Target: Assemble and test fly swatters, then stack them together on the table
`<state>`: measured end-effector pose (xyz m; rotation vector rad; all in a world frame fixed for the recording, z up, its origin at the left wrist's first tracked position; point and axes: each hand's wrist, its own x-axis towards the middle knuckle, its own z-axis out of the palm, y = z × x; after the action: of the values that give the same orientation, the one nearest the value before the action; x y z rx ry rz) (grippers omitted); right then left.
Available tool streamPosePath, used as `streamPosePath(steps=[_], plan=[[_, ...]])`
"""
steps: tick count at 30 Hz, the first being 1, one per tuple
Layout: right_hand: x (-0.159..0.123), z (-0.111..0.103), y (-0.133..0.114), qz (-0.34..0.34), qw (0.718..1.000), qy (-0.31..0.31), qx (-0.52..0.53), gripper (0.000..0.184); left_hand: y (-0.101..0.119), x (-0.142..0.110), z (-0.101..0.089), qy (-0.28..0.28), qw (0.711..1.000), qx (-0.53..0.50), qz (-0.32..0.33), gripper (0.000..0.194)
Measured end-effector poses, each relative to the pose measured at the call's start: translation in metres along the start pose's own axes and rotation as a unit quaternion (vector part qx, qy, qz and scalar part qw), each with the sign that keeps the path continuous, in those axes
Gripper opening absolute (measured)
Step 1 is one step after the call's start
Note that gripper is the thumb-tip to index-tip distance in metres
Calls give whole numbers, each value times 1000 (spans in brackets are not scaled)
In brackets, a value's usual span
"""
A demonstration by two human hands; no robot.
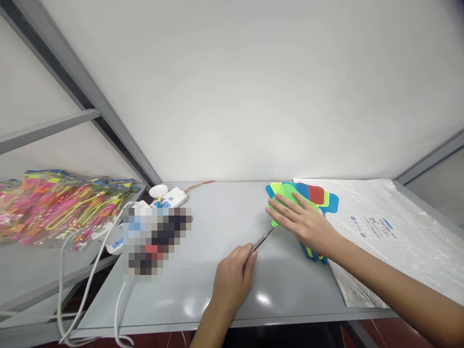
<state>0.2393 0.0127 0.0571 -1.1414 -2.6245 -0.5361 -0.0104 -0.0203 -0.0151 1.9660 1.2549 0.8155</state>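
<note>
My left hand point(235, 274) is closed round the thin metal rod of a fly swatter, near the front middle of the table. The rod point(261, 240) slants up and right to the swatter's bright green perforated head point(289, 189). My right hand point(295, 216) lies flat over that head, fingers stretched out and slightly apart, covering part of it. Beneath and around it are several more perforated plastic swatter heads in blue, red and yellow point(316, 194). Other blue and yellow pieces point(314, 253) show below my right wrist.
A white plastic mailing bag point(402, 251) with a printed label covers the table's right side. At left are a white power strip point(174, 198), white cables point(96, 270) and a pixelated area. Bagged pink and yellow items point(68, 208) lie beyond the grey frame. A wall closes the back.
</note>
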Motion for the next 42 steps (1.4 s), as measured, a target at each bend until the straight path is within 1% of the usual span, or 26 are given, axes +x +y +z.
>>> streamPosePath(steps=[5, 8, 11, 16, 19, 23, 25, 27, 30, 32, 33, 35, 39, 42], plan=[[-1, 2, 1, -1, 1000, -9, -8, 55, -2, 1, 2, 1, 1000, 25, -6, 23], [-1, 1, -1, 4, 1000, -16, -9, 56, -2, 0, 2, 6, 999, 38, 1, 25], [-1, 1, -1, -6, 999, -29, -33, 53, -3, -1, 4, 6, 999, 46, 8, 25], [-3, -1, 0, -26, 997, -49, -45, 49, -1, 1, 4, -14, 993, 118, -1, 29], [-4, -4, 0, -38, 996, -60, -52, 48, 11, 3, -6, -54, 984, 169, -10, 32], [-4, -8, -4, -50, 996, -48, -57, 47, 36, 2, -31, -112, 975, 189, -23, 31], [-4, -10, -7, -58, 996, -39, -56, 46, 47, 0, -40, -132, 976, 171, -33, 31], [-4, -11, -9, -72, 995, -32, -55, 45, 55, -2, -46, -146, 978, 139, -49, 34], [-4, -13, -11, -91, 994, -23, -51, 42, 62, -5, -48, -157, 981, 89, -67, 37], [-5, -15, -12, -96, 994, -21, -46, 42, 65, -5, -47, -158, 981, 83, -69, 37], [-5, -16, -11, -98, 994, -22, -45, 41, 66, -5, -46, -159, 980, 94, -68, 36], [-7, -16, -11, -104, 993, -27, -47, 41, 70, -5, -43, -159, 974, 147, -66, 34], [-14, -13, -9, -115, 991, -34, -61, 40, 75, -3, -33, -155, 942, 295, -48, 32], [-20, -13, -6, -116, 990, -26, -74, 40, 77, -1, -26, -141, 926, 349, -38, 31]])
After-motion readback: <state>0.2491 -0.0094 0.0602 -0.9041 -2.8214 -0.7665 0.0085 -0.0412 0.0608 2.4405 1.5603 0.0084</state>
